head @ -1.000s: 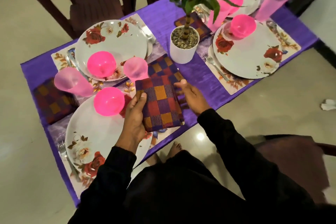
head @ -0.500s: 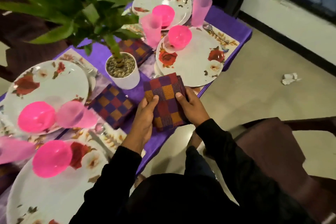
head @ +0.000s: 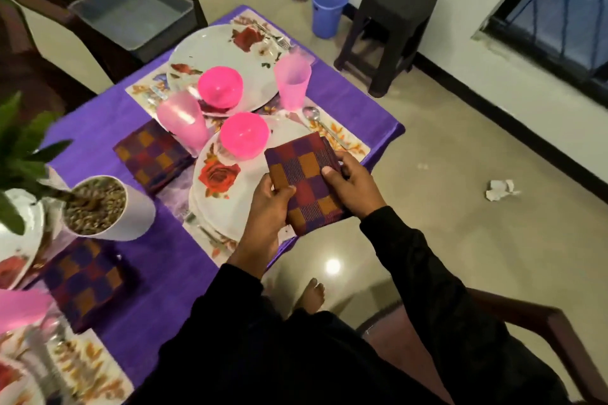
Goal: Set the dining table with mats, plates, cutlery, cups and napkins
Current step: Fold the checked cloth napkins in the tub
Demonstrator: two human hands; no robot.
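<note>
Since a half-second ago the napkin (head: 304,181) has travelled from the worktop's (head: 158,260) middle edge to the far-right place setting, now above the near plate (head: 227,204). Left hand (head: 266,210) grips its near-left corner, thumb on top, fingers curled beneath; right hand (head: 350,186) pinches the right edge, thumb on the cloth. Pink bowl (head: 244,135) sits just beyond it; another napkin (head: 151,154) lies left of the plate.

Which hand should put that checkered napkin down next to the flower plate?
Probably the right hand. Both hands hold the checkered napkin above the flower plate; the left hand hangs over the plate, while the right is nearer the table edge, where mat shows beside the spoon.
</note>
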